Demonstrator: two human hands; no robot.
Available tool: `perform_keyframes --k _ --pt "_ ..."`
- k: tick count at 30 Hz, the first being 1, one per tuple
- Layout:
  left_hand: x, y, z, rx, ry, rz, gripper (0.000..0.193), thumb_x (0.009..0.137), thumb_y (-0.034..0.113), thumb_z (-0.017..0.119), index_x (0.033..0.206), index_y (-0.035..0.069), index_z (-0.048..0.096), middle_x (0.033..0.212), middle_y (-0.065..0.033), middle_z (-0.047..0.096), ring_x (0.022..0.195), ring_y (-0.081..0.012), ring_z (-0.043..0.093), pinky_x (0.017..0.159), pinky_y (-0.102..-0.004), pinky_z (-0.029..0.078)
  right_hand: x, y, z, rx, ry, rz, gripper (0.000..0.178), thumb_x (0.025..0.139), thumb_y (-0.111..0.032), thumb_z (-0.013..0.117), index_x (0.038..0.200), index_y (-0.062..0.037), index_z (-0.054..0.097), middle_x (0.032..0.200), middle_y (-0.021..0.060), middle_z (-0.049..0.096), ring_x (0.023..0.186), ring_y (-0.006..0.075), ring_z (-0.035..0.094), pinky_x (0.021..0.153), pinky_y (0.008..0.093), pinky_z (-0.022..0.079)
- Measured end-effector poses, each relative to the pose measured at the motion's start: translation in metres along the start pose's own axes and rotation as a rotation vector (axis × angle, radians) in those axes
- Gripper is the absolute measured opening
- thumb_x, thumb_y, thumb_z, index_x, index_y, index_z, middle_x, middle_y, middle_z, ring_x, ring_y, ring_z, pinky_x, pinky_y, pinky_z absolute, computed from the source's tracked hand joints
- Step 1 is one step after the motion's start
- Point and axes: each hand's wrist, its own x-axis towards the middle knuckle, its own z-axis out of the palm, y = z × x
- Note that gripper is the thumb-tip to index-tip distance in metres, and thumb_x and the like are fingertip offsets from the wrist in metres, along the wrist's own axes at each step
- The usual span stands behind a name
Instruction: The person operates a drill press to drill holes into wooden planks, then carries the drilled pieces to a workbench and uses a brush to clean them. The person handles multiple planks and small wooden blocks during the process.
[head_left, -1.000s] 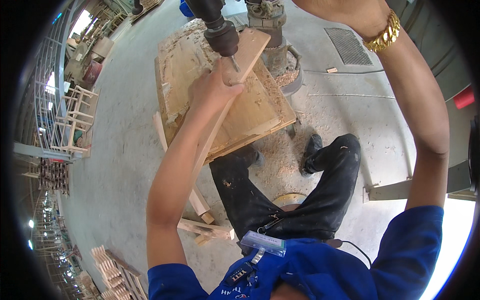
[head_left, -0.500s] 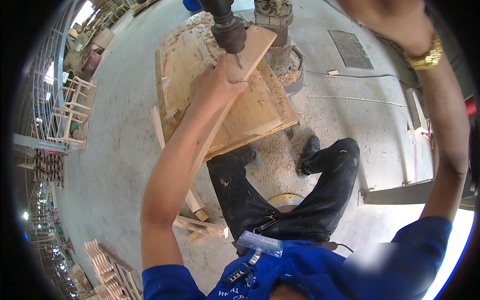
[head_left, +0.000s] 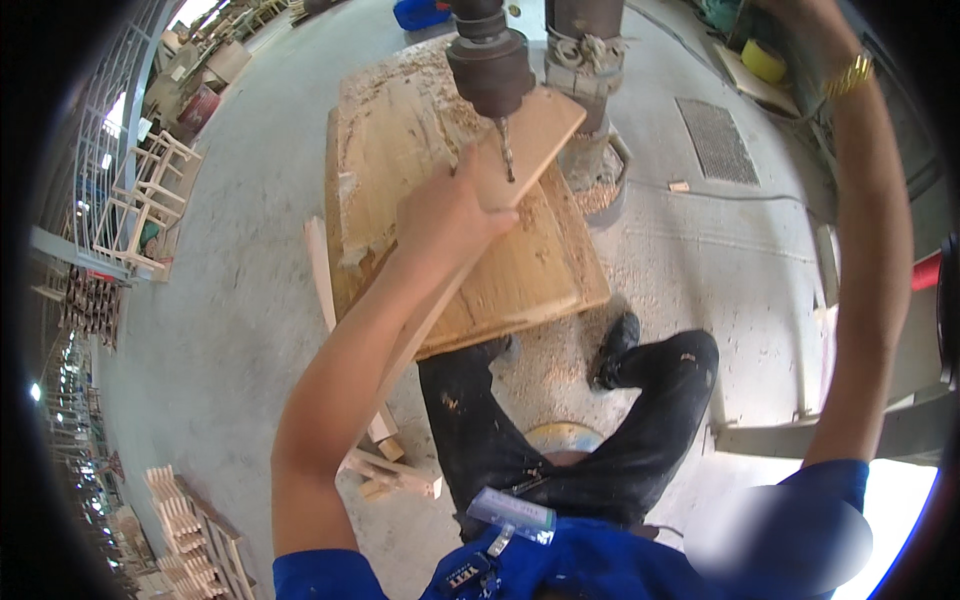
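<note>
A long, pale wooden board (head_left: 548, 128) lies slantwise on the drill press's wooden table (head_left: 515, 278), its near end running back under my left forearm. My left hand (head_left: 448, 215) is closed over the board's left edge, with the thumb on the near side, beside the drill bit (head_left: 507, 150). The bit hangs from the dark drill chuck (head_left: 490, 72); its tip is at a small dark spot on the board, and I cannot tell whether it touches. My right hand (head_left: 812, 35) is raised at the upper right edge, its fingers cut off from view.
Behind the board rises the press column (head_left: 585, 75), wood shavings around its base. Loose wooden strips (head_left: 395, 472) lie on the floor left of my legs. A metal grate (head_left: 718, 140) is at the right. Stacked wooden parts (head_left: 180, 525) stand lower left.
The chuck has risen relative to the board, and more of the bit shows. My left hand keeps its grip. My right hand has moved farther out of the picture. The whole view has shifted slightly.
</note>
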Motion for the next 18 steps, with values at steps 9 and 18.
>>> perform_keyframes --k 9,18 --pt "-0.075 -0.034 -0.044 -0.239 -0.169 0.025 0.101 0.062 0.037 0.077 0.138 -0.002 0.022 0.122 -0.0313 0.044 0.113 -0.0386 0.048 0.096 -0.0397 0.037 -0.113 0.088 0.000 0.887 -0.435 0.280 0.023 0.094 -0.018 0.031 0.101 -0.0045 0.049 0.058 -0.0059 0.030 0.045 0.0049 0.023 0.039 0.0196 0.020" --pt "-0.124 -0.042 -0.023 0.005 0.019 -0.081 0.091 0.066 0.037 0.073 0.134 -0.005 0.028 0.110 -0.0302 0.051 0.091 -0.0376 0.059 0.072 -0.0419 0.049 -0.115 0.078 0.012 0.780 -0.409 0.317 0.025 0.093 -0.016 0.028 0.104 -0.0039 0.047 0.059 -0.0050 0.031 0.045 0.0052 0.023 0.040 0.0202 0.021"
